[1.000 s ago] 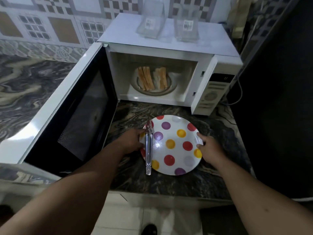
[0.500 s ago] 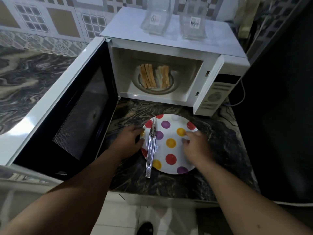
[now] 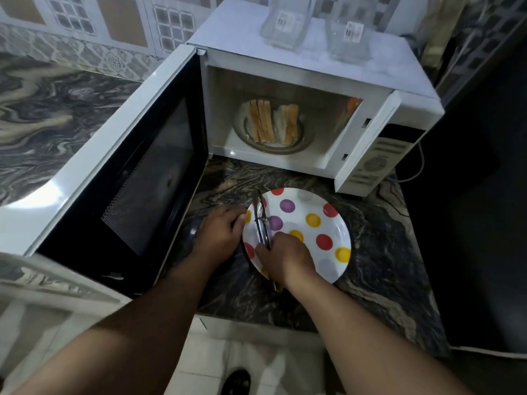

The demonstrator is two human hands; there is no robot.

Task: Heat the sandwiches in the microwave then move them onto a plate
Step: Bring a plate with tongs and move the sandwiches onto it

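Observation:
Two sandwiches stand on edge on the glass turntable inside the open white microwave. In front of it, on the dark marble counter, sits a white plate with coloured dots. Metal tongs lie across the plate's left side. My right hand grips the tongs near their middle. My left hand holds the plate's left rim, fingers curled at its edge.
The microwave door swings wide open to the left, close to my left forearm. Two clear containers stand on top of the microwave. The counter's front edge runs below the plate. A dark wall stands at the right.
My right hand left the plate's right rim, crossed over the plate to the left and took hold of the tongs. My left hand stayed at the left rim.

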